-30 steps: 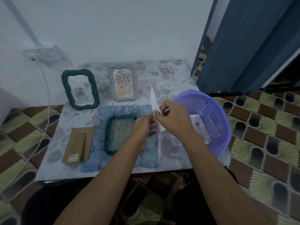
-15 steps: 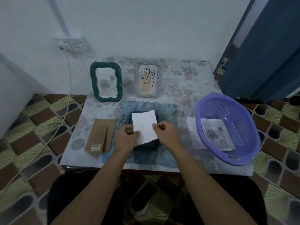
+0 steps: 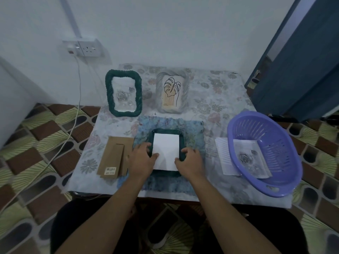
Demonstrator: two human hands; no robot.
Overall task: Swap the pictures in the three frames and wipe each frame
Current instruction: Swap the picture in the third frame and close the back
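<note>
A dark green frame (image 3: 180, 142) lies face down on a fluffy blue cloth (image 3: 194, 129) at the table's front middle. The white back of a picture (image 3: 166, 149) lies inside it. My left hand (image 3: 142, 160) rests on the frame's left rim with its thumb pressing the picture's lower left edge. My right hand (image 3: 190, 162) rests on the right rim with its thumb on the lower right edge. A second dark green frame (image 3: 110, 96) with a rose picture and a grey frame (image 3: 186, 92) with a leaf drawing stand at the back.
A brown cardboard frame back (image 3: 114, 158) lies left of the cloth. A purple basket (image 3: 275, 129) at the right holds a rose print (image 3: 252, 158), with lined paper (image 3: 222, 154) under its edge. A wall socket (image 3: 88, 48) and cable (image 3: 78, 85) are at the back left.
The white picture, held up between both hands before, now lies flat in the face-down green frame. Both hands have come down onto the frame's sides.
</note>
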